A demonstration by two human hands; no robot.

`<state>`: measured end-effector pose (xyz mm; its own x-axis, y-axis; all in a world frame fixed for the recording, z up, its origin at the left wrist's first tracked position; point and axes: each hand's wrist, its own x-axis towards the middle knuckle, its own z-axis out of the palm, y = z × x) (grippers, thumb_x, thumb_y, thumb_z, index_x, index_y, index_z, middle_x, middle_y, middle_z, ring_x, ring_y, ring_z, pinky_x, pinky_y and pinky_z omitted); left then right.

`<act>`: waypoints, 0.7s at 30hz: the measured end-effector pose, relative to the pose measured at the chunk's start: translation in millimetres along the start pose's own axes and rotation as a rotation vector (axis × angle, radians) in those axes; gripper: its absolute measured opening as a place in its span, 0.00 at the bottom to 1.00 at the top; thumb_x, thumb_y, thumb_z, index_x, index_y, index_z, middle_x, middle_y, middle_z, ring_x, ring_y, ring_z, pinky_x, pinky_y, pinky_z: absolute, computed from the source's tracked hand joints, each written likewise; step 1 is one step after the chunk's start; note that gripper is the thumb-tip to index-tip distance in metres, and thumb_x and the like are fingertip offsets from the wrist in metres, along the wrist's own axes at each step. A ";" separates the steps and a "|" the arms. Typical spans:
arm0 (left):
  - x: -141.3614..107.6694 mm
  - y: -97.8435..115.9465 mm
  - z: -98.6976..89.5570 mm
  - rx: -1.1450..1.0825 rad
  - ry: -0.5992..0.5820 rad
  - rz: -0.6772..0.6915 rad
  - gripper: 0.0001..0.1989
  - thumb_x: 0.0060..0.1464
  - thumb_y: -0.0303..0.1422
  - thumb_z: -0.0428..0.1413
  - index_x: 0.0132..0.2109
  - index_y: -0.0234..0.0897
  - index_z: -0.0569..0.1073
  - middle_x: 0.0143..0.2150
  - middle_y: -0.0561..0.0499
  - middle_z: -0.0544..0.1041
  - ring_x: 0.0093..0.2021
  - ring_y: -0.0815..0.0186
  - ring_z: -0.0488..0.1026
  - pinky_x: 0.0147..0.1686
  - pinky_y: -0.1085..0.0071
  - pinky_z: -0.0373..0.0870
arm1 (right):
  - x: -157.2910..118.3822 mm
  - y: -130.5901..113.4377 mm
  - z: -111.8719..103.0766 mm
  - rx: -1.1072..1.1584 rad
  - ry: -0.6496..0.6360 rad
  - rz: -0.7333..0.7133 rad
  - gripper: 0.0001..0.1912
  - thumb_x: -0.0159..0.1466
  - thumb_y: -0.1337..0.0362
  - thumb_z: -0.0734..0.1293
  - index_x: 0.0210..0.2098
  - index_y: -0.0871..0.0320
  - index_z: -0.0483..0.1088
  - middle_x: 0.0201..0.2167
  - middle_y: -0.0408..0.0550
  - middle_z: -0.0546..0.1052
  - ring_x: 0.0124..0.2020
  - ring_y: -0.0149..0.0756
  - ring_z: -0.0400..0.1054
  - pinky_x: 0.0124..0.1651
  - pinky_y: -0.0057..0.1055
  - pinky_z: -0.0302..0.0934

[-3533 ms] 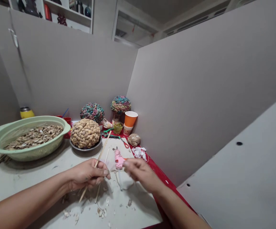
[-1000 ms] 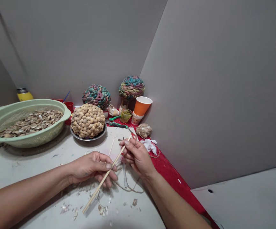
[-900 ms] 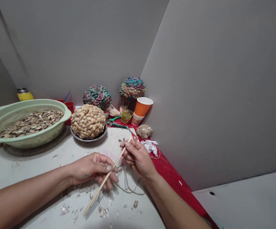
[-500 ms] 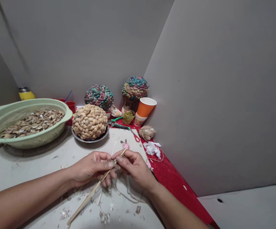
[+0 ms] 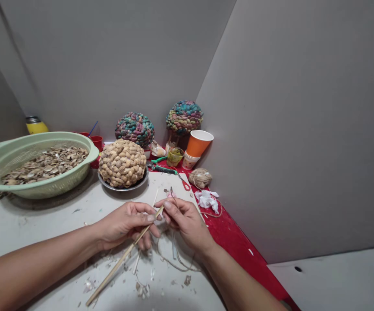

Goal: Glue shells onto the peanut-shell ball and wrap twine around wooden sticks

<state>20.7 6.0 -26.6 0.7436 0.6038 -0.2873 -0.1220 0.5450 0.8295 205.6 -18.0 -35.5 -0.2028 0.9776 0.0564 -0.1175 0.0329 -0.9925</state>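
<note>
My left hand (image 5: pixel 135 222) pinches a thin wooden stick (image 5: pixel 118 263) near its upper end, and the stick slants down to the left over the table (image 5: pixel 57 229). Close beside the stick's tip is my right hand (image 5: pixel 183 218), thumb and forefinger pressed together on what looks like the end of a twine (image 5: pixel 170 264). The twine loops on the table below that hand. Under and behind the fingers lies a thin white stick (image 5: pixel 136 262). Something pink (image 5: pixel 171 194), partly hidden, shows just beyond the right fingers.
A green basket (image 5: pixel 41 190) of shell pieces stands at left. Behind the hands, a peanut-covered ball (image 5: pixel 122 163) rests in a metal bowl (image 5: pixel 118 188). Further back are two coloured balls (image 5: pixel 135 129), an orange cup (image 5: pixel 199 143), red-handled scissors (image 5: pixel 186 185) and a twine ball (image 5: pixel 200 178).
The stick has slid slightly down and left, its upper end now between my hands. My right fingers have shifted off the stick, and the view has moved slightly.
</note>
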 end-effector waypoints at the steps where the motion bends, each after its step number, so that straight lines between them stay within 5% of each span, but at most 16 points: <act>1: 0.4 -0.5 0.5 0.003 -0.004 0.005 0.13 0.51 0.37 0.63 0.38 0.31 0.75 0.30 0.46 0.81 0.20 0.69 0.75 0.19 0.78 0.69 | -0.7 -0.3 0.6 -0.025 -0.022 -0.001 0.20 0.62 0.49 0.66 0.36 0.61 0.77 0.17 0.38 0.61 0.17 0.23 0.47 0.20 0.24 0.41; 11: -4.6 6.3 2.9 -0.034 0.042 0.107 0.09 0.52 0.34 0.62 0.33 0.32 0.72 0.25 0.51 0.77 0.12 0.80 0.60 0.11 0.83 0.52 | -4.0 -3.2 0.2 -0.344 0.063 -0.085 0.24 0.69 0.49 0.57 0.43 0.62 0.74 0.19 0.39 0.61 0.22 0.29 0.56 0.29 0.27 0.53; 21: -13.0 2.5 16.1 0.091 0.073 0.083 0.15 0.51 0.41 0.62 0.32 0.34 0.70 0.20 0.53 0.76 0.10 0.79 0.58 0.10 0.82 0.51 | -2.9 5.5 -0.6 -0.682 -0.079 -0.228 0.16 0.70 0.63 0.54 0.30 0.57 0.67 0.25 0.42 0.69 0.27 0.32 0.61 0.32 0.27 0.53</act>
<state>21.3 -9.9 -13.1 0.6834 0.6870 -0.2470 -0.1187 0.4383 0.8910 206.1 -20.6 -41.2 -0.3182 0.9139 0.2519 0.4628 0.3817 -0.8001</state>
